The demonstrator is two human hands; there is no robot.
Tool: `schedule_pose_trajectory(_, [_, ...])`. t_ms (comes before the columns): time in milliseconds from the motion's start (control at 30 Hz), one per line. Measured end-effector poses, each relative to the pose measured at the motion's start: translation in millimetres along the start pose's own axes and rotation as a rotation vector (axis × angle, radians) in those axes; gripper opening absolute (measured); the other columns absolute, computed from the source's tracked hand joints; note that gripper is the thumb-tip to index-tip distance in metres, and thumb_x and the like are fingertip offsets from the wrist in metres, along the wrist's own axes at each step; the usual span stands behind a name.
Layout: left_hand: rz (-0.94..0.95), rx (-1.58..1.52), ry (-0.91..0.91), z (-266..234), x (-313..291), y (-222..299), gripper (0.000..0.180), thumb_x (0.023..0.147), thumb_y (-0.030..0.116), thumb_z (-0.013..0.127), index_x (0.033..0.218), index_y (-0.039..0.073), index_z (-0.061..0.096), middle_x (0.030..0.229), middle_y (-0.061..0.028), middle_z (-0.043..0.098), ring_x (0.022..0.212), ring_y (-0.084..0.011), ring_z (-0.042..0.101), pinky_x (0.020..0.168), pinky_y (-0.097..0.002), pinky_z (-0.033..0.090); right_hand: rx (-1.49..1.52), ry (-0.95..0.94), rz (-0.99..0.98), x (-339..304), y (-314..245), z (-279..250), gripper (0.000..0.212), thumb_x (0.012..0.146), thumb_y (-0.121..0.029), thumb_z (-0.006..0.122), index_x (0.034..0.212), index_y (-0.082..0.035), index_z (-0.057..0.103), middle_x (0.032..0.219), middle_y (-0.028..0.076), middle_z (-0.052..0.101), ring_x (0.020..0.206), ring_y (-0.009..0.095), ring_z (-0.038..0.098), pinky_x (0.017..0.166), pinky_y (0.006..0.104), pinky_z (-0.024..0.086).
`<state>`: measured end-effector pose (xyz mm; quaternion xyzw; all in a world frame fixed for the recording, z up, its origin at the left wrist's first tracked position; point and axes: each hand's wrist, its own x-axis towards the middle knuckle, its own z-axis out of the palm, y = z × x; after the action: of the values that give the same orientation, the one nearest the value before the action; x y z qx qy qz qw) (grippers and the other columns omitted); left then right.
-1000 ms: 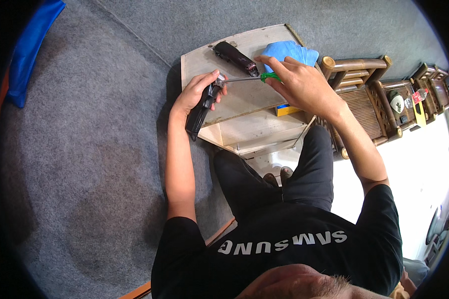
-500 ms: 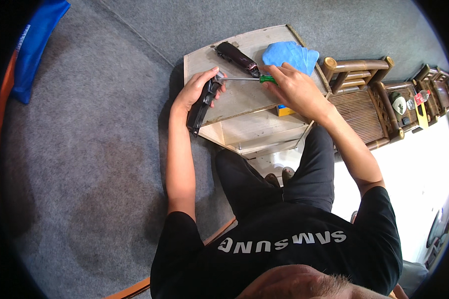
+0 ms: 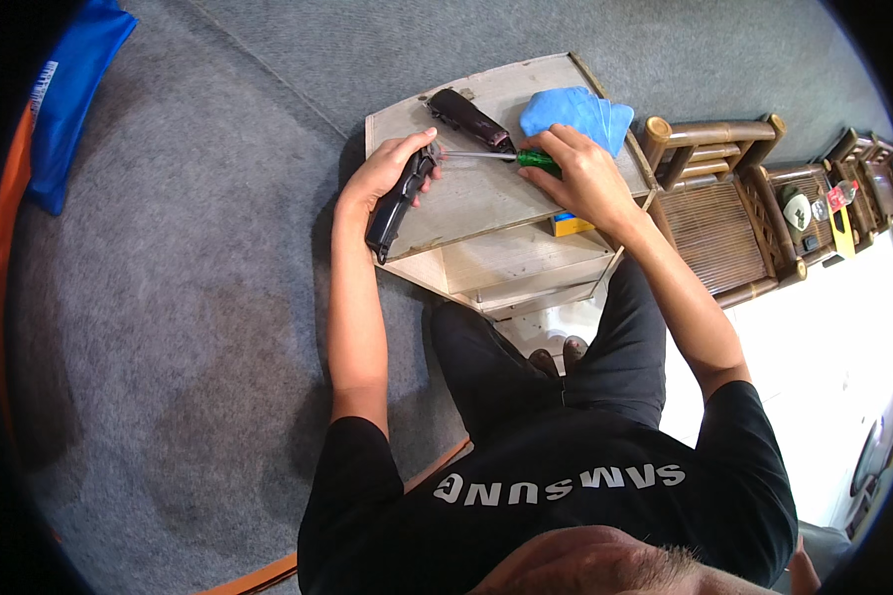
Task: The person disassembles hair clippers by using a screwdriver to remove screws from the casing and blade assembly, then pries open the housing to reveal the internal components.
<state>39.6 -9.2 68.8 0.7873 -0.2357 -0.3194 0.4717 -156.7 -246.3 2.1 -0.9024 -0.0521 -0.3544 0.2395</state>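
My left hand (image 3: 375,180) is wrapped around a black hair clipper (image 3: 397,210), held tilted over the left edge of a small wooden table. Between the fingers of my right hand (image 3: 590,178) is the green handle of a screwdriver (image 3: 536,161). Its metal shaft points left, and its tip is at the clipper's upper end; whether it sits in a screw is too small to tell. A second, dark brown hair clipper (image 3: 469,119) lies on the tabletop beyond the screwdriver. Close behind my right hand rests a folded light blue cloth (image 3: 577,111).
The pale wooden table (image 3: 526,71) has an open shelf below its top, with a yellow and blue box (image 3: 571,225) inside. Bamboo chairs (image 3: 714,228) stand to the right, with a cap (image 3: 796,210) and a bottle farther along. A blue bag (image 3: 74,119) is at far left.
The clipper in my left hand has rolled slightly, and its lower end has shifted a little left. My right hand has turned somewhat on the screwdriver handle.
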Motion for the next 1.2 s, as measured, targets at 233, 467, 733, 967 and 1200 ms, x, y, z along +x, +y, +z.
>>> schedule_pose_trajectory(233, [0.023, -0.028, 0.01, -0.5, 0.4, -2.6, 0.051, 0.104, 0.055, 0.062, 0.108, 0.005, 0.072, 0.078, -0.0042, 0.071, 0.061, -0.0089, 0.065, 0.047, -0.0257, 0.053, 0.02, 0.001, 0.025, -0.3, -2.5, -2.5, 0.028, 0.093, -0.02, 0.081, 0.115, -0.005, 0.073, 0.101, 0.013, 0.069, 0.095, 0.036, 0.071, 0.082, 0.0455, 0.058])
schedule_pose_trajectory(467, [0.066, -0.059, 0.022, 2.1, -3.4, -7.1, 0.049, 0.106, 0.052, 0.059, 0.106, 0.005, 0.072, 0.078, -0.0035, 0.071, 0.062, -0.0081, 0.065, 0.048, -0.0248, 0.053, 0.071, 0.0, 0.039, 1.8, -1.6, -0.3, 0.028, 0.093, -0.023, 0.08, 0.113, -0.005, 0.073, 0.1, 0.014, 0.068, 0.094, 0.037, 0.071, 0.082, 0.0471, 0.059])
schedule_pose_trajectory(733, [0.09, -0.072, 0.023, 2.9, -5.7, -10.2, 0.048, 0.107, 0.053, 0.058, 0.106, 0.007, 0.072, 0.079, -0.0029, 0.07, 0.062, -0.0075, 0.065, 0.048, -0.0246, 0.053, 0.07, -0.027, 0.037, 3.7, -4.7, -1.7, 0.029, 0.094, -0.024, 0.08, 0.114, -0.005, 0.073, 0.102, 0.014, 0.069, 0.095, 0.037, 0.071, 0.082, 0.0469, 0.059])
schedule_pose_trajectory(967, [0.077, -0.05, 0.034, 5.5, -7.8, -6.5, 0.049, 0.106, 0.054, 0.059, 0.11, 0.007, 0.071, 0.078, -0.0023, 0.07, 0.062, -0.0073, 0.064, 0.048, -0.0247, 0.053, 0.06, -0.045, 0.04, 4.6, -5.2, -1.4, 0.029, 0.094, -0.024, 0.08, 0.115, -0.006, 0.072, 0.103, 0.014, 0.068, 0.097, 0.037, 0.071, 0.084, 0.0471, 0.059])
schedule_pose_trajectory(1200, [0.072, -0.056, 0.041, 5.4, -7.7, -7.4, 0.049, 0.106, 0.054, 0.06, 0.112, 0.007, 0.071, 0.078, -0.0021, 0.07, 0.062, -0.0074, 0.064, 0.048, -0.0246, 0.052, 0.052, -0.039, 0.03, 4.7, -4.1, -0.4, 0.028, 0.094, -0.024, 0.08, 0.114, -0.006, 0.072, 0.102, 0.014, 0.068, 0.096, 0.036, 0.071, 0.083, 0.0467, 0.059])
